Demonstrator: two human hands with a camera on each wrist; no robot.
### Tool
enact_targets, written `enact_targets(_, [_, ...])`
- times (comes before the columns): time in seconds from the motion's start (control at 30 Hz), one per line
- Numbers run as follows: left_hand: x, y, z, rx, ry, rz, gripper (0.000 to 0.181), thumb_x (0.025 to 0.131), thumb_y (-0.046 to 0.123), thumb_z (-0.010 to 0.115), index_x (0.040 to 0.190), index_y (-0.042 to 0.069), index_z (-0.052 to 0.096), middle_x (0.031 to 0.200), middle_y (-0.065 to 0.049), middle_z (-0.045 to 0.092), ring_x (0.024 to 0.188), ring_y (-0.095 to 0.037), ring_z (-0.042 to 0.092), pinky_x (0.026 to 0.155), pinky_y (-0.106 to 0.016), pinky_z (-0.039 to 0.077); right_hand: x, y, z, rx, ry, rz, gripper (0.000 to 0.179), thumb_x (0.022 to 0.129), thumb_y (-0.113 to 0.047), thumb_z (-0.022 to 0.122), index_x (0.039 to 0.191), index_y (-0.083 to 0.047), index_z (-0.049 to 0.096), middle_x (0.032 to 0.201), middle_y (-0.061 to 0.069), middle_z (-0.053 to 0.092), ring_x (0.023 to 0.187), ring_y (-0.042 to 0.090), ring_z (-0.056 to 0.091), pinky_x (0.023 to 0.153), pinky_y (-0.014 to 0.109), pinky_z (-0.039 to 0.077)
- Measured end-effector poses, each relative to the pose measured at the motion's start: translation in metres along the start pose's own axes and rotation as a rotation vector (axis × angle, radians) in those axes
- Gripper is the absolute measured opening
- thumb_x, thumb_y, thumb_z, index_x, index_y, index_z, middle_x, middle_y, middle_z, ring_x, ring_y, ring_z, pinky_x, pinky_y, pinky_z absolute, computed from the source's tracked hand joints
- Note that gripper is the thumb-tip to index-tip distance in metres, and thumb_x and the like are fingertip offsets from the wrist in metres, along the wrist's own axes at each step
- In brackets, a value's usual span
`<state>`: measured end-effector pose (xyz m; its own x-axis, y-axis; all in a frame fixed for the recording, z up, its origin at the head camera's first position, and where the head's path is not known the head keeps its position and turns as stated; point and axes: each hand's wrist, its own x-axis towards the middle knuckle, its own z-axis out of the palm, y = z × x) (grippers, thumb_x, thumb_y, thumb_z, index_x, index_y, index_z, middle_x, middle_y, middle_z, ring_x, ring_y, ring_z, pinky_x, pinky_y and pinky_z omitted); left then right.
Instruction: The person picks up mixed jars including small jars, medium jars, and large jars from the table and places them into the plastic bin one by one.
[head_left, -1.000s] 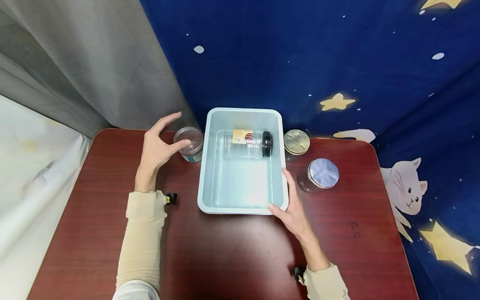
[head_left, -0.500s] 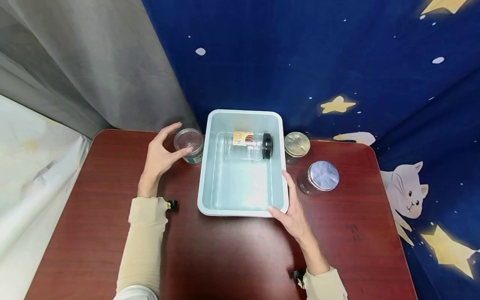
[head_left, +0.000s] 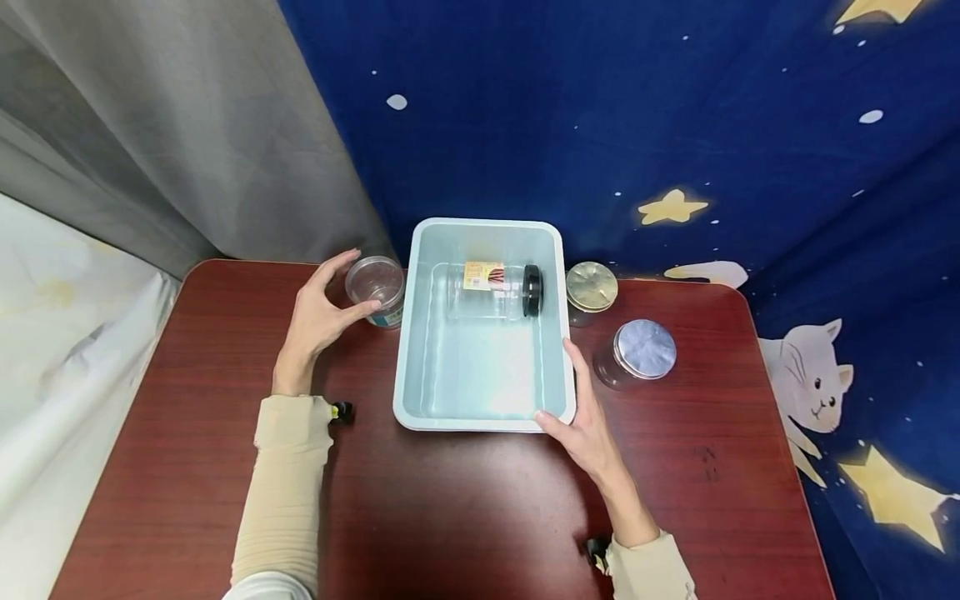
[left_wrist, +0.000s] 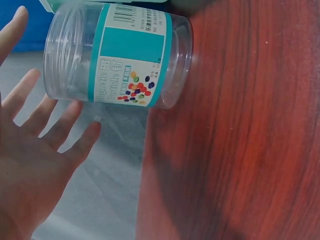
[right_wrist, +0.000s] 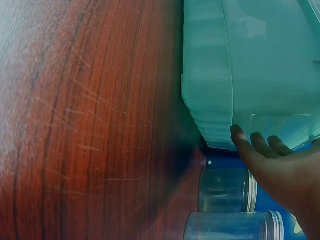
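A light blue plastic bin stands mid-table. Inside, a clear jar with a black lid lies on its side near the back. My left hand is spread about a clear round jar standing left of the bin; the jar bears a teal and white label. In the left wrist view its fingers are stretched out at the jar's upper end; whether they touch it I cannot tell. My right hand holds the bin's front right corner, thumb at the front rim and fingers along the outer side wall.
Right of the bin stand two clear jars, a rear one with a gold-coloured top and a nearer one with a silver top. The dark red wooden table ends at the blue starry curtain and the grey curtain.
My left hand has lowered slightly towards the left jar, its fingers now closer around the rim. The right hand and the bin stay put.
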<state>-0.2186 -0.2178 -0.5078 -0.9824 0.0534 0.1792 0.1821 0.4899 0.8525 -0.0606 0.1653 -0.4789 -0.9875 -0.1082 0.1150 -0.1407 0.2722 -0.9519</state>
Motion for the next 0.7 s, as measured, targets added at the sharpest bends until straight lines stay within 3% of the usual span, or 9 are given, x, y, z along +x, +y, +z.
enact_targets(0.17, [-0.002,-0.004,0.002,-0.013,-0.019,-0.036,0.081,0.072,0.022,0.090,0.145,0.025,0.053,0.135,-0.007,0.057,0.122,-0.023,0.052,0.104,-0.048,0.038,-0.001,0.001,0.000,0.004,-0.002,0.004,0.093,0.076,-0.005,0.071,0.156,-0.002,0.022,0.156,0.023,0.030,0.136,0.033,0.035,0.107,0.017,0.022])
enact_targets(0.37, [-0.003,-0.009,0.004,-0.062,-0.049,-0.056,0.084,0.074,0.012,0.088,0.148,0.018,0.048,0.140,-0.010,0.054,0.125,-0.027,0.052,0.104,-0.051,0.040,0.000,0.001,0.000,0.006,0.002,-0.004,0.093,0.076,-0.005,0.071,0.156,-0.002,0.022,0.156,0.023,0.030,0.135,0.033,0.036,0.107,0.017,0.023])
enact_targets(0.53, [-0.007,0.006,0.004,-0.094,-0.086,-0.068,0.085,0.076,0.006,0.085,0.150,0.009,0.043,0.141,-0.017,0.051,0.123,-0.034,0.053,0.101,-0.057,0.041,0.001,0.002,0.000,0.026,0.000,-0.006,0.093,0.076,-0.004,0.071,0.155,-0.002,0.022,0.155,0.025,0.030,0.134,0.034,0.036,0.106,0.016,0.023])
enact_targets(0.63, [-0.011,0.017,0.004,-0.099,-0.103,-0.074,0.084,0.078,0.007,0.084,0.150,0.007,0.041,0.141,-0.022,0.050,0.121,-0.039,0.052,0.099,-0.054,0.044,0.000,0.002,0.000,0.027,-0.001,-0.004,0.093,0.076,-0.004,0.071,0.155,-0.002,0.022,0.155,0.025,0.030,0.134,0.034,0.036,0.106,0.016,0.023])
enact_targets(0.7, [-0.010,0.009,0.006,-0.098,-0.100,-0.080,0.086,0.077,0.010,0.085,0.151,0.011,0.041,0.142,-0.019,0.049,0.122,-0.038,0.052,0.100,-0.053,0.043,0.000,0.002,0.000,0.019,0.000,-0.002,0.093,0.076,-0.005,0.071,0.155,-0.002,0.022,0.155,0.025,0.030,0.134,0.034,0.035,0.107,0.016,0.023])
